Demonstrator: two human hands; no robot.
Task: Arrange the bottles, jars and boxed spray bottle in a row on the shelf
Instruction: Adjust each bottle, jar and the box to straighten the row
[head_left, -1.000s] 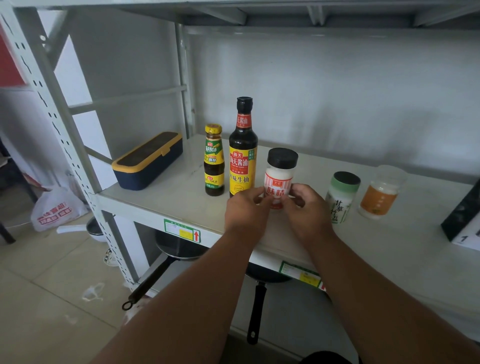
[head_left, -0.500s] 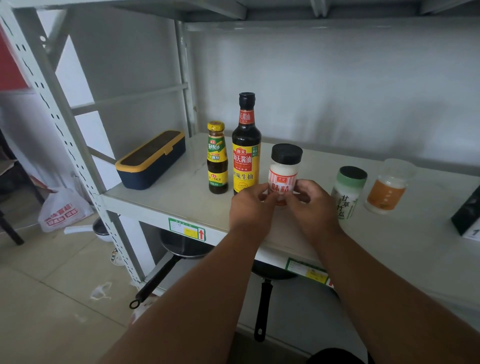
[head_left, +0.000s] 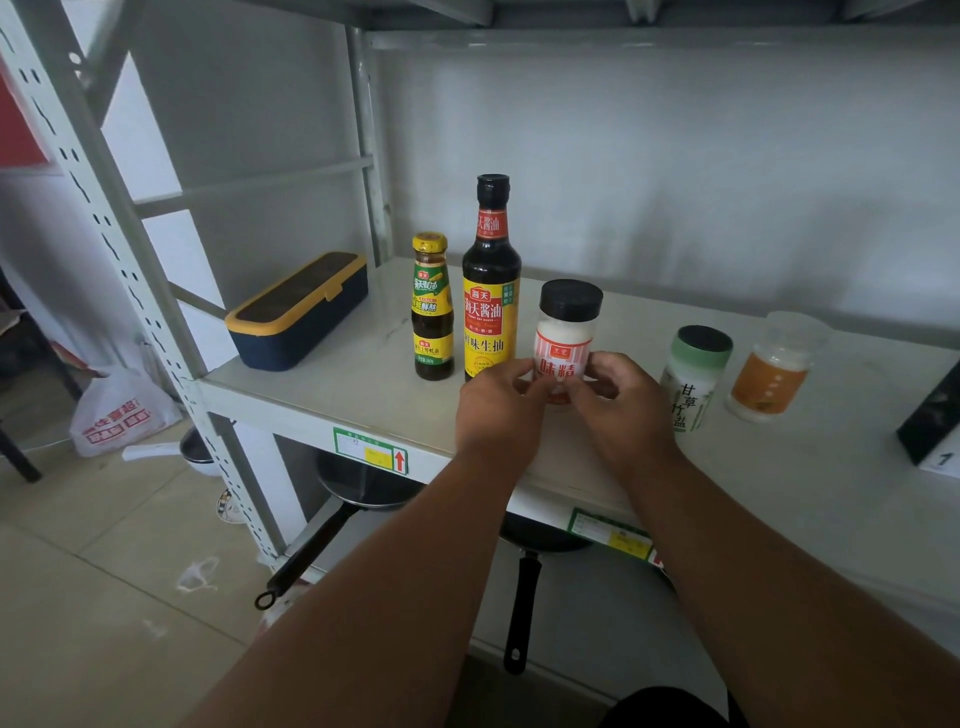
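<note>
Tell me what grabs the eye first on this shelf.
Both hands, the left hand and right hand, pinch the black-capped jar at the shelf's front middle. Just left of it stands the tall soy sauce bottle, the highest thing there.

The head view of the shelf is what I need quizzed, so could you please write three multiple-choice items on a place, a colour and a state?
1. Where does the tall dark bottle stand?
A. Between the small yellow-capped bottle and the black-lidded jar
B. Inside the blue box
C. Right of the green-lidded jar

2. What colour is the rim of the blue box?
A. Red
B. Yellow
C. White

3. What are the left hand and right hand doing?
A. Both hang idle
B. Both grip a pan
C. Both hold the black-lidded jar

Answers: 1 A, its neighbours flank it; 2 B, a yellow band edges the lid; 3 C, fingers of both pinch the jar's lower part.
</note>
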